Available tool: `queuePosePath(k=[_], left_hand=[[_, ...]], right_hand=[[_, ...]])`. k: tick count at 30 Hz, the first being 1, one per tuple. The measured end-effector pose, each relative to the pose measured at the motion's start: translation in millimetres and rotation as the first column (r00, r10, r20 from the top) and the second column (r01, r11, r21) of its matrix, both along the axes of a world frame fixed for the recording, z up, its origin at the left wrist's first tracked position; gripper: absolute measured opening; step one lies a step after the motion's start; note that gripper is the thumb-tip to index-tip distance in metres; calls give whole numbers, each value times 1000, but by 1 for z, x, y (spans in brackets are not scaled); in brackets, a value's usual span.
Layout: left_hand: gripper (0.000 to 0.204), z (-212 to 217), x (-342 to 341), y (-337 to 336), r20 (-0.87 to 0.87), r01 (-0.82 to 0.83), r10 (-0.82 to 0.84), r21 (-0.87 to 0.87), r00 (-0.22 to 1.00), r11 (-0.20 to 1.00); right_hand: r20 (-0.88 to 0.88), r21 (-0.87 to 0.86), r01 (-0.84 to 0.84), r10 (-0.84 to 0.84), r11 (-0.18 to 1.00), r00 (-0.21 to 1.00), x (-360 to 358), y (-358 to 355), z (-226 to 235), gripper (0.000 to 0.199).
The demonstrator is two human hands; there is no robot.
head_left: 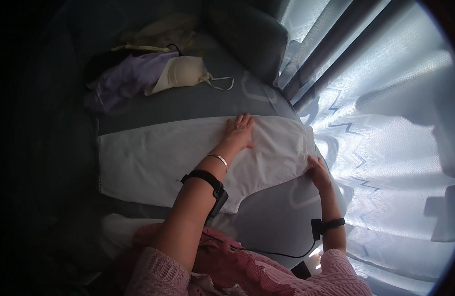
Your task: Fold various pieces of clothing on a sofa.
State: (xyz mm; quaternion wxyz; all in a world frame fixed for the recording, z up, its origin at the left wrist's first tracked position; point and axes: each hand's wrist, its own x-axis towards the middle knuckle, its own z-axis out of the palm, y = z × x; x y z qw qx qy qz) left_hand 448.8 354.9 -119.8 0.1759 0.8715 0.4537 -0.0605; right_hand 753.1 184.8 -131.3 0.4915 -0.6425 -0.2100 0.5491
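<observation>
Left hand [239, 131] flat, fingers spread, apparently steadying white garment [158, 153] on grey seat [272, 209]; right hand [320, 173] at edge, perhaps keeping it taut, grip unclear.

Grey upholstered sofa [272, 207], as far as the dim light shows: white garment [163, 153] spread across the centre, lilac garment [131, 79] and cream bra [183, 71] at upper left.

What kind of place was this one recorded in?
Probably a home, perhaps a living room: a grey upholstered seat, seemingly a sofa, stands beside pale, backlit curtains, with a white garment spread flat on it and a lavender garment lying behind.
</observation>
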Motion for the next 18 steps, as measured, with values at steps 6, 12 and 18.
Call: queuePosePath(k=[6,12,18], left_hand=[[121,12,-4,-30,-92,70,-65,52,994,996],[133,31,-21,-78,-161,137,-118,114,980,984],[129,31,-43,-116,-38,83,-82,51,996,995]], right_hand=[[35,-61,-17,19,998,999,4,-2,8,63],[-141,-81,-162,149,984,979,22,0,34,50],[-69,99,-405,413,909,908,-26,4,97,47]])
